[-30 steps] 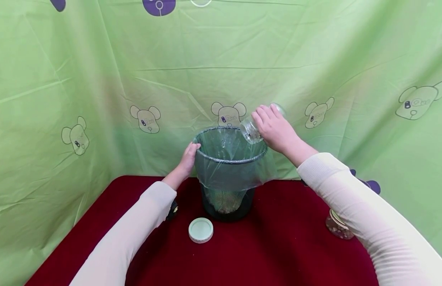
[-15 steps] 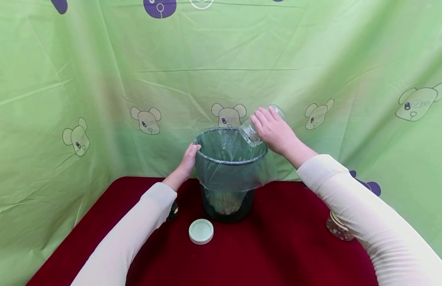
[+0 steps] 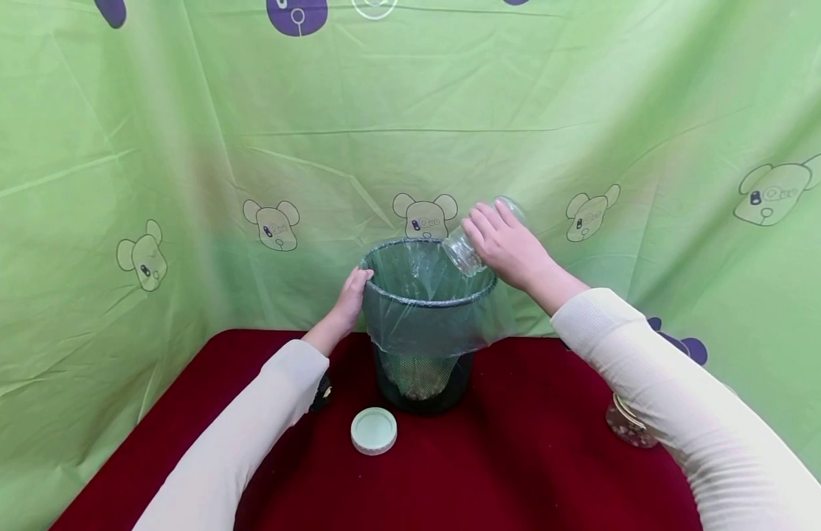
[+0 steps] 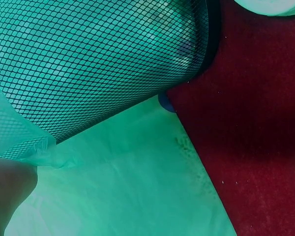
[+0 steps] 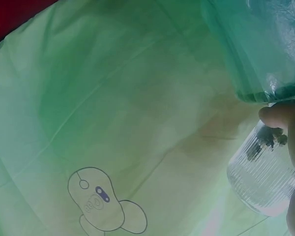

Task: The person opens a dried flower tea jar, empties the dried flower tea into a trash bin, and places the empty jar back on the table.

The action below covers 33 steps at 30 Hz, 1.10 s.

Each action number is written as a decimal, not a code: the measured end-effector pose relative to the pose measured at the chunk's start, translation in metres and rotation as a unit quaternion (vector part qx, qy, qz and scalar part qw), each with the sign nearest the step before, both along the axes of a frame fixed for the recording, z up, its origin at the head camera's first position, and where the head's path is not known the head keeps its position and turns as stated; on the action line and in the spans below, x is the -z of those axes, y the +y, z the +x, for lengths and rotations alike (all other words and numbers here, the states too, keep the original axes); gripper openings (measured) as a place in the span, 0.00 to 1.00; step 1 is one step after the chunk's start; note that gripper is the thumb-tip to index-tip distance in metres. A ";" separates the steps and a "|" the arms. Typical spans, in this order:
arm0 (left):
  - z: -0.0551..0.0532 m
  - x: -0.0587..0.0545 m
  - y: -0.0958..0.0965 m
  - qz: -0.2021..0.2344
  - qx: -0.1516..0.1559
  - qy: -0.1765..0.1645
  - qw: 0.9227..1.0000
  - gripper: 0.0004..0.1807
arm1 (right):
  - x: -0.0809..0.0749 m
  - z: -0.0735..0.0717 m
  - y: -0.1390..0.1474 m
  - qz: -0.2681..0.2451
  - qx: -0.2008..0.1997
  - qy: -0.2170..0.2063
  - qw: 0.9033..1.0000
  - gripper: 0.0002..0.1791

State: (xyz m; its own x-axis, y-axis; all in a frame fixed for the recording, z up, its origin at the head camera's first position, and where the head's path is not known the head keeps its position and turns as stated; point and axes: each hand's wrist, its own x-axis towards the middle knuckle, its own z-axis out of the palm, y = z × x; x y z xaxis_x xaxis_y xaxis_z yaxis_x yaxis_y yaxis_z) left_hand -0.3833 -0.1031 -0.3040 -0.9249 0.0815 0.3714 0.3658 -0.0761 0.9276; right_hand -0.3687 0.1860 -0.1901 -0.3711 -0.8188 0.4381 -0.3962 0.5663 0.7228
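Observation:
A black mesh wastebasket stands upright on the table, lined with a clear green-tinted plastic bag folded over its rim. At its left side my left hand grips the rim through the bag, thumb at the top edge. My right hand holds a clear ribbed glass jar, tilted with its mouth down over the basket's right rim. A small dark clump shows inside the jar in the right wrist view. Pale bits lie at the basket's bottom, visible through the mesh.
A round pale green lid lies on the dark red tablecloth before the basket. Partly behind the right sleeve is a second jar with contents. A small dark object sits beside the left sleeve. Green printed curtain hangs behind.
The jar's mouth has dipped slightly lower and further left over the basket, in my right hand. My left hand keeps its hold on the rim.

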 end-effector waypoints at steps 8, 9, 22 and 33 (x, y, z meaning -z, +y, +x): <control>-0.001 0.001 0.001 -0.001 -0.015 0.006 1.000 0.28 | 0.002 -0.003 0.000 0.013 -0.016 0.014 1.000 0.28; -0.001 0.001 0.001 -0.002 -0.016 0.006 1.000 0.28 | 0.002 -0.003 0.000 0.015 -0.015 0.014 1.000 0.29; -0.001 0.001 0.000 0.009 -0.008 -0.001 1.000 0.31 | 0.000 -0.003 0.001 0.025 -0.011 0.008 1.000 0.28; -0.002 0.001 0.000 0.002 -0.011 0.003 1.000 0.29 | -0.004 -0.002 0.001 0.047 0.000 0.021 0.999 0.30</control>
State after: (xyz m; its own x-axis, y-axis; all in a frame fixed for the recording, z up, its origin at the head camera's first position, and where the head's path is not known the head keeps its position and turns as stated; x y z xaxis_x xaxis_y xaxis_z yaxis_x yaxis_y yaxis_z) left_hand -0.3855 -0.1032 -0.3046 -0.9240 0.0592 0.3779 0.3737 -0.0707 0.9248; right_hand -0.3703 0.1867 -0.1865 -0.3544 -0.8569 0.3744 -0.3647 0.4953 0.7885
